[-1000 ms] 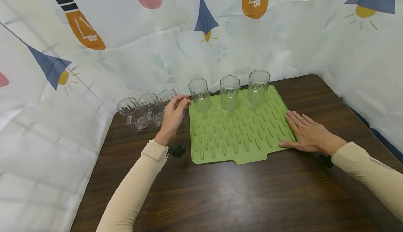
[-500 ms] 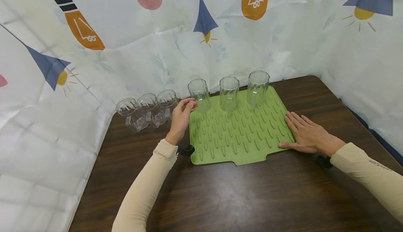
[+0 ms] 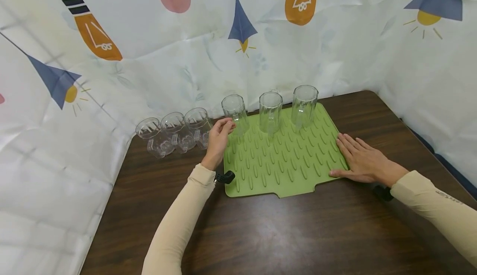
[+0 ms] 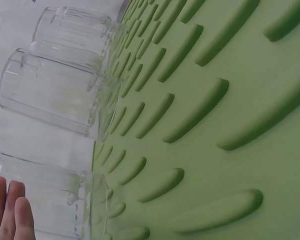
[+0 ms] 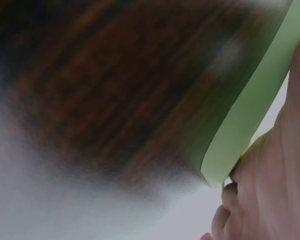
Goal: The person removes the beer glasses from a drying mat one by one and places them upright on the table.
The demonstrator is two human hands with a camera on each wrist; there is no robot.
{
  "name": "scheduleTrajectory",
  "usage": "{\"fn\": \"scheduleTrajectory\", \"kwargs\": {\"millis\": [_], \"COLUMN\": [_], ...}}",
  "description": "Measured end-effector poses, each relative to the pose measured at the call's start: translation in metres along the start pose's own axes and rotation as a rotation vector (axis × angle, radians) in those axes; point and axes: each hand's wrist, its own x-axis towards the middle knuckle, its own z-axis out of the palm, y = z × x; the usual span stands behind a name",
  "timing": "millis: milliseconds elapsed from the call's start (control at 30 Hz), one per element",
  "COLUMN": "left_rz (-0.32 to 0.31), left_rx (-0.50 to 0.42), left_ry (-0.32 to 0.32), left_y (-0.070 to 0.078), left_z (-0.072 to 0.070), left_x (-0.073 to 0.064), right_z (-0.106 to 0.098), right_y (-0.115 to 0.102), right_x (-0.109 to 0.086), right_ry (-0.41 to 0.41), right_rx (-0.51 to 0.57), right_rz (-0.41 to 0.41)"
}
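Three clear glass mugs stand upright in a row along the back of a green ridged mat (image 3: 275,163): a left one (image 3: 234,105), a middle one (image 3: 271,111) and a right one (image 3: 304,105). My left hand (image 3: 218,140) is at the left mug, its fingers loosely bent. In the left wrist view, the fingertips (image 4: 16,205) overlap that mug (image 4: 55,195) and are not wrapped round it. My right hand (image 3: 361,159) lies flat with fingers straight on the mat's right edge; the right wrist view shows the mat's rim (image 5: 250,110) beside it.
Left of the mat, three more clear glass mugs with handles, a near-left one (image 3: 148,130), a middle one (image 3: 173,124) and a right one (image 3: 197,119), stand close together on the dark wooden table (image 3: 283,233). A printed white curtain (image 3: 167,72) hangs right behind.
My left hand has moved right, from beside the handled mugs to the left mug on the mat. My right hand has stayed on the mat's edge, and all the mugs have kept their places.
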Motion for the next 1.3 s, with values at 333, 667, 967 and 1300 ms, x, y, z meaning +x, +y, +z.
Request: {"fn": "scheduleTrajectory", "kwargs": {"millis": [333, 667, 967, 1300], "left_rz": [-0.022, -0.051, 0.0, 0.094], "left_rx": [-0.027, -0.044, -0.114, -0.091], "left_ry": [-0.036, -0.065, -0.07, -0.031], "left_y": [-0.002, -0.009, -0.021, -0.033], "left_z": [0.007, 0.013, 0.017, 0.022], "left_x": [0.006, 0.011, 0.01, 0.008], "right_z": [0.002, 0.001, 0.0, 0.0], "right_y": [0.001, 0.001, 0.001, 0.001], "right_x": [0.0, 0.0, 0.001, 0.001], "right_ry": [0.005, 0.004, -0.005, -0.012], "right_rx": [-0.003, -0.005, -0.008, 0.0], "right_rz": [0.004, 0.006, 0.007, 0.01]}}
